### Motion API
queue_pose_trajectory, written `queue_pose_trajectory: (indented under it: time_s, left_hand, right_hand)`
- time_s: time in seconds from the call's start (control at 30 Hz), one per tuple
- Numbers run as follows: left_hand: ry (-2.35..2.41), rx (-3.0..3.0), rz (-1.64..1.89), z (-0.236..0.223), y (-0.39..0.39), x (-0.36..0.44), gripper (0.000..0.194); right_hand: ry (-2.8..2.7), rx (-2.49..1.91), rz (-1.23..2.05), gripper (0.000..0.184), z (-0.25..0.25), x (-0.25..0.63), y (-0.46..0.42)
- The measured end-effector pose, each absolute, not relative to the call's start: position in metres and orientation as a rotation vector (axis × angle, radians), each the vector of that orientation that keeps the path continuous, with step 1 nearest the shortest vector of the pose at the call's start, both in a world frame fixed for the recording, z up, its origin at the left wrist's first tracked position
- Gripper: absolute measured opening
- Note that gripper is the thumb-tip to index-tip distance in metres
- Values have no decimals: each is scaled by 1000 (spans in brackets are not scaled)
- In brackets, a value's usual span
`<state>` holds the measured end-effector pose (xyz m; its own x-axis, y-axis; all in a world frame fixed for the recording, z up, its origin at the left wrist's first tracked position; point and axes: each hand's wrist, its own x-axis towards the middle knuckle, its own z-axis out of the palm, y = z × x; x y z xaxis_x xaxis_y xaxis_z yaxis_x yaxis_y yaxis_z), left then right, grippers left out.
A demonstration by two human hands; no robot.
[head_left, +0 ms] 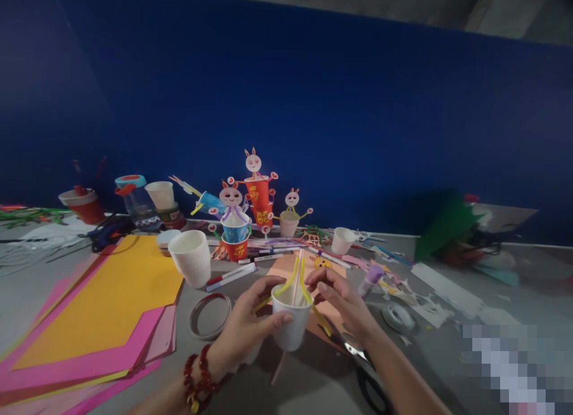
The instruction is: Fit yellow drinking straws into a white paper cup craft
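Observation:
A white paper cup [290,328] is held upright by my left hand [250,313], its thumb across the front and its fingers behind the rim. Yellow straws [296,274] and a pale pinkish straw [299,266] rise out of the cup. The yellow ones bend over the rim on both sides, and a thin pinkish end shows below the base. At the right rim, my right hand [342,295] has its fingers curled and closed at the right yellow straw [306,289]. Black-handled scissors [356,349] lie partly under my right forearm.
Coloured paper sheets [111,301] lie at left, beside a tape roll [210,316] and a white cup [191,260]. Rabbit-faced cup figures [236,230] stand ahead. Markers [233,276], a purple glue stick [371,280], another tape roll [398,316] and paper scraps surround the hands. A blue wall stands behind.

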<state>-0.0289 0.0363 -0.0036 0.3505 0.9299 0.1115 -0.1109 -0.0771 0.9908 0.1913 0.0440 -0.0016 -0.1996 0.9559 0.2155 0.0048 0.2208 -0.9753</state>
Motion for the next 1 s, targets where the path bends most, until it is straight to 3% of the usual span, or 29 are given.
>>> queue_pose_trajectory:
  time_s: [0.13, 0.3, 0.63, 1.0]
  left_hand:
    - [824, 1435, 999, 0, 30, -24, 53]
    - [798, 1403, 1054, -1, 28, -19, 50]
    - [888, 1341, 1165, -7, 31, -18, 22]
    - [850, 1266, 1215, -3, 31, -21, 24]
  right_hand:
    - [-1398, -895, 1261, 44, 0, 187, 39]
    - [-1513, -888, 1497, 58, 5, 182, 28]
    - [-1515, -930, 1300, 41, 5, 185, 33]
    - [-1491, -1060, 1219, 54, 3, 184, 33]
